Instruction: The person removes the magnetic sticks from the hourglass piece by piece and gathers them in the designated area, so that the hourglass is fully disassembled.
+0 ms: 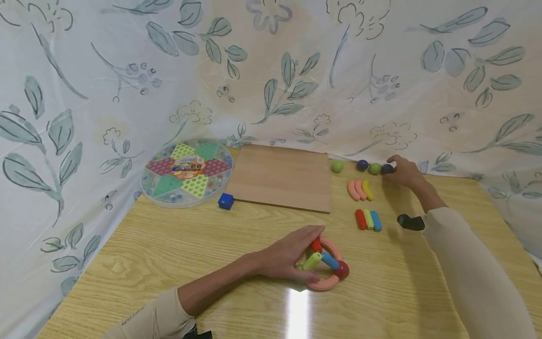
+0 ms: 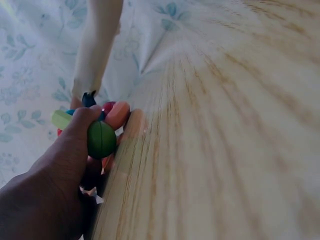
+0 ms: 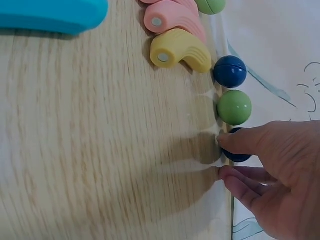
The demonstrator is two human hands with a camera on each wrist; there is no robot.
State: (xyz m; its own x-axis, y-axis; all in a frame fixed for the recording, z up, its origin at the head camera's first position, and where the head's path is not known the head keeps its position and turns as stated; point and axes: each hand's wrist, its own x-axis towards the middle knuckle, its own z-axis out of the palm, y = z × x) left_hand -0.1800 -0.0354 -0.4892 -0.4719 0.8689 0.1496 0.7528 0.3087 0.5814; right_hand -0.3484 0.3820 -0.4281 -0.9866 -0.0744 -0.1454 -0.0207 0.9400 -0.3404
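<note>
The frame [image 1: 329,260] sits on the near part of the desk [image 1: 211,254], gripped by the left hand [image 1: 292,254]; well apart, over at far right, the right hand [image 1: 404,173] curls round the rightmost ball [image 1: 386,169], a green ball [image 1: 374,168] beside it, three rods [image 1: 368,220] lying nearer

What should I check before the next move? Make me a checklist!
1. Left hand holding the built shape: ok.
2. Right hand at the rightmost dark blue ball: ok, touching it.
3. Firm grip on that ball: cannot tell, the hand partly hides it.
4. Ball joined to the shape: not ok, it's apart, near the table's back edge.
5. Three loose sticks together: ok, side by side.
6. Game board away from both hands: ok.
</note>
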